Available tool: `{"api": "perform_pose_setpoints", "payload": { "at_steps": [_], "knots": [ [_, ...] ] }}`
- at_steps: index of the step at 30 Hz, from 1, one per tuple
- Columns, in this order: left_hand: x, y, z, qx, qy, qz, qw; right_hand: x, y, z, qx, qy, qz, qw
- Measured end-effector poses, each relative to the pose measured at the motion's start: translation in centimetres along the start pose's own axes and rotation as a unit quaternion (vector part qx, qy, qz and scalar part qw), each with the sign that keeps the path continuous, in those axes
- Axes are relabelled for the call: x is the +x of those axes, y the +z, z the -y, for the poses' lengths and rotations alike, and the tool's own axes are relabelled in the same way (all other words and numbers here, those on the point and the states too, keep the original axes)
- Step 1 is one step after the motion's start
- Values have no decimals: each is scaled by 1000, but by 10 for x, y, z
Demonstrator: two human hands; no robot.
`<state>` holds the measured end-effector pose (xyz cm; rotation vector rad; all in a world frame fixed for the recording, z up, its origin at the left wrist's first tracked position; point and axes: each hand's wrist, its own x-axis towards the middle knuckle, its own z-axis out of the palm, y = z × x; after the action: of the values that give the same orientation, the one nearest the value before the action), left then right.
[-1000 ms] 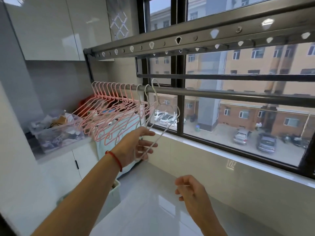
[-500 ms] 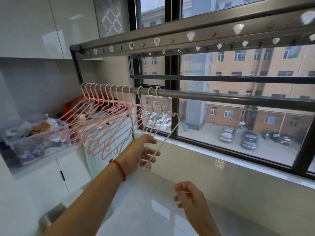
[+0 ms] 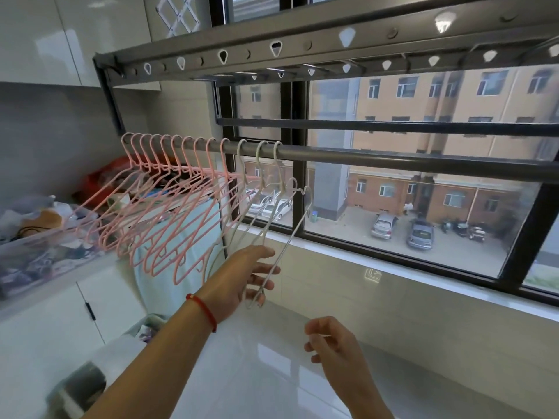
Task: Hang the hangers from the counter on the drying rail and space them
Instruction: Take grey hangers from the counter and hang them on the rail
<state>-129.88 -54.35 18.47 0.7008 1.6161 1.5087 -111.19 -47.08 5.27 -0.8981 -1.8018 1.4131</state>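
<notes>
Left hand (image 3: 242,276) has its fingers hooked round the bottom corner of a white hanger (image 3: 281,237), so it's gripping that one, while the right hand (image 3: 332,346) hangs lower down with fingers loosely curled and nothing in it

Going big to small around that: the window (image 3: 393,189) fills the whole right side, dark frame, brick buildings and parked cars outside. Up top there's a grey drying rack (image 3: 272,46) with a row of teardrop holes along it. Below that runs the round rail (image 3: 393,163), right across the window. The white counter (image 3: 257,373) sits under both hands, glossy, pretty reflective

On the rail's left end is a tight bunch of pink hangers (image 3: 169,207), all hooked close together and fanning out below. Just right of them are three white hooks on the rail, and the held hanger is among these white ones, its lower bar angled down toward the left hand. I can't really tell which hook belongs to it

Behind the pink ones there's a pale blue cloth (image 3: 181,267) hanging down, and off to the left a clear plastic box (image 3: 39,246) full of clutter on a white cabinet (image 3: 45,322). Red string bracelet (image 3: 202,309) on the left wrist
</notes>
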Motion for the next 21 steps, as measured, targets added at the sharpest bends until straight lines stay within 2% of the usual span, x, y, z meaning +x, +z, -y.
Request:
{"api": "perform_pose_setpoints", "payload": {
  "at_steps": [5, 10, 15, 21],
  "knots": [
    [-6, -7, 26, -6, 41, 12, 999, -5, -1, -4, -4, 3, -3, 1000],
    [-12, -16, 63, -63, 88, -47, 993, -21, -9, -16, -17, 19, -20, 999],
    [-16, -12, 70, -136, 118, -76, 981, -40, -17, -32, -33, 45, -38, 998],
    [-21, -10, 71, -130, 129, -113, 977, -63, -25, -44, -53, 64, -54, 995]
  ]
}}
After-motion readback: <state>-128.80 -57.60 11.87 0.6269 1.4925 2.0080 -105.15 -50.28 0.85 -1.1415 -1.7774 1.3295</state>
